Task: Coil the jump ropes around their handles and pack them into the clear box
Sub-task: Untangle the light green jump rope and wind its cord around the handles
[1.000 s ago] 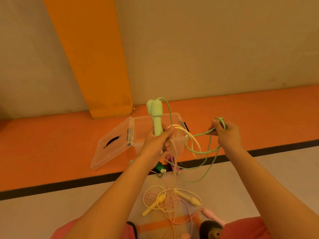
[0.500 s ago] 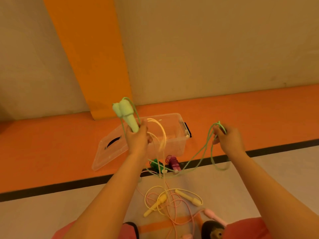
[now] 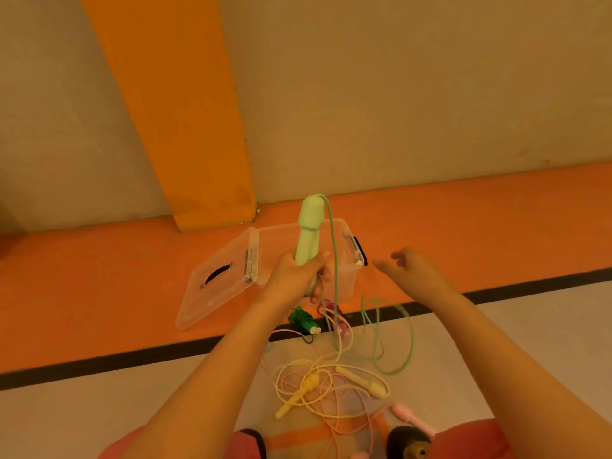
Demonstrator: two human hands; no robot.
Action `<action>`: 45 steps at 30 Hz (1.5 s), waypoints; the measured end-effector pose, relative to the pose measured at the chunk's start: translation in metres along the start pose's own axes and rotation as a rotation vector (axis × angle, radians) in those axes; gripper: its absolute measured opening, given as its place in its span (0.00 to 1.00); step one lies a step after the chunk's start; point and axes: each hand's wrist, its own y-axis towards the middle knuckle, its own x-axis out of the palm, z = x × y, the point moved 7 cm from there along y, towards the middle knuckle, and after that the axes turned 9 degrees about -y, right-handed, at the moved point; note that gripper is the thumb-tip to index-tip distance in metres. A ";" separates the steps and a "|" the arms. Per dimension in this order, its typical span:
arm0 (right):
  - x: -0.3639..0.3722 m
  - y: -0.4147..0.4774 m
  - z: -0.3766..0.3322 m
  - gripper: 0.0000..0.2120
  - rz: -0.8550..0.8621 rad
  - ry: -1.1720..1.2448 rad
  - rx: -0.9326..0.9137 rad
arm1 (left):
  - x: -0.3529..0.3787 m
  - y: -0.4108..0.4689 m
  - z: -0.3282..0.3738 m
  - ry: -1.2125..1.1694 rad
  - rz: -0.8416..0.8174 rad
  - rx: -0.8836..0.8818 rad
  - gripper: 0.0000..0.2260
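With the left hand [image 3: 294,276] clenched round the upright pale green plastic handles [image 3: 309,231], the empty, spread right hand [image 3: 412,268] should regrasp the thin green cord [image 3: 334,260] hanging beside those fingers and wind it snugly.

L hand [image 3: 294,276]: fist closed, raised | R hand [image 3: 414,270]: open, fingers spread, empty

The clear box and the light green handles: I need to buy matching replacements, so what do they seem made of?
The clear box looks like thin, glossy, rigid plastic: the floor shows through its walls and its lid lying open. The light green handles in the left hand look like matte foam or soft rubber, smooth without glare; which cannot be told.
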 end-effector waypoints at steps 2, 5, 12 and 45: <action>-0.009 -0.006 -0.022 0.23 0.030 0.260 -0.123 | 0.015 -0.006 -0.003 -0.119 -0.160 -0.080 0.07; -0.023 -0.018 -0.054 0.19 0.043 0.550 -0.300 | 0.032 -0.014 0.000 -0.255 -0.325 -0.136 0.15; -0.026 -0.024 -0.079 0.19 0.039 0.718 -0.423 | 0.049 -0.022 0.003 -0.310 -0.474 -0.188 0.13; 0.045 -0.045 -0.115 0.15 -0.341 0.571 -0.428 | -0.019 0.011 0.032 -0.031 0.280 0.179 0.07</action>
